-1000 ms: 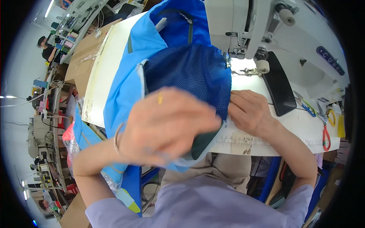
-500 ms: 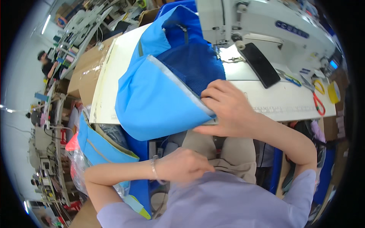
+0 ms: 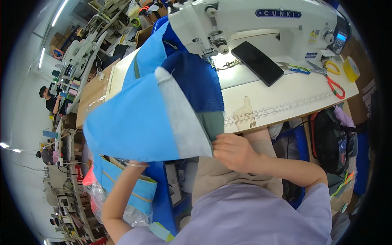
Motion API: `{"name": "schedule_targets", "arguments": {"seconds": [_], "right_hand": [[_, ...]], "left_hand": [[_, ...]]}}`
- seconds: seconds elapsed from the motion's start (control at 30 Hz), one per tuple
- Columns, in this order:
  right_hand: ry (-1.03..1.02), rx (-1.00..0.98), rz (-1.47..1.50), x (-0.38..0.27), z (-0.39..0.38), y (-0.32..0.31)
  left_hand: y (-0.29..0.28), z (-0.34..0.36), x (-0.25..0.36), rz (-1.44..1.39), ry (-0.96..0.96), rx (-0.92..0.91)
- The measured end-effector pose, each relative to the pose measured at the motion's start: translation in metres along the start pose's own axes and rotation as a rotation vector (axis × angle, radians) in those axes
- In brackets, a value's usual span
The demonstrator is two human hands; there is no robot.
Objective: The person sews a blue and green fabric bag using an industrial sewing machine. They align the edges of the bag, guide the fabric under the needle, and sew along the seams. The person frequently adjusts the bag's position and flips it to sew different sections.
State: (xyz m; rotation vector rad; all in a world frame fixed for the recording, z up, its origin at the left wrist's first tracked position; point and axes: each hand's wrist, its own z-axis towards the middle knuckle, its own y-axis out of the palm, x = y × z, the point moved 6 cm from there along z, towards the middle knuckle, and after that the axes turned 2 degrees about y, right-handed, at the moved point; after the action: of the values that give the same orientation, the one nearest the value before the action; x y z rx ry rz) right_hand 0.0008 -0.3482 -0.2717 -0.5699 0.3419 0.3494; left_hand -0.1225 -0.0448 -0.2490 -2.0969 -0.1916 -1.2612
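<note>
Head view, clock read from centre. Light-blue fabric panel point(image 3: 126, 118) at nine o'clock, grey-edged, reaching past front of counter point(image 3: 286, 102). Right hand point(image 3: 234, 152) at four, grip closed on panel's lower grey corner. Left hand hidden behind panel near eight; cannot tell its grip. Navy mesh point(image 3: 200, 79) at twelve, beside sewing machine point(image 3: 265, 28) needle. Black smartphone point(image 3: 257, 63) between one and two.
</note>
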Motion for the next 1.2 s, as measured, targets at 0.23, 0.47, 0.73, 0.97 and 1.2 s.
{"name": "schedule_targets", "arguments": {"seconds": [0.23, 0.47, 0.73, 0.97, 1.2], "right_hand": [[-0.112, -0.024, -0.066, 0.002, 0.002, 0.010], [-0.222, -0.018, -0.231, -0.024, 0.033, -0.002], [-0.004, 0.136, -0.128, 0.012, 0.016, -0.046], [0.129, 0.166, -0.154, 0.035, 0.018, -0.029], [0.288, 0.123, -0.134, 0.044, 0.020, -0.028]], "left_hand": [[0.110, -0.131, -0.005, 0.675, 0.289, -1.204], [0.145, -0.065, 0.171, 0.614, 1.160, -0.520], [0.124, -0.049, 0.157, 0.900, 0.731, -0.682], [0.082, -0.054, 0.186, 0.894, 0.819, -0.247], [0.062, -0.057, 0.185, 0.821, 0.750, -0.139]]}}
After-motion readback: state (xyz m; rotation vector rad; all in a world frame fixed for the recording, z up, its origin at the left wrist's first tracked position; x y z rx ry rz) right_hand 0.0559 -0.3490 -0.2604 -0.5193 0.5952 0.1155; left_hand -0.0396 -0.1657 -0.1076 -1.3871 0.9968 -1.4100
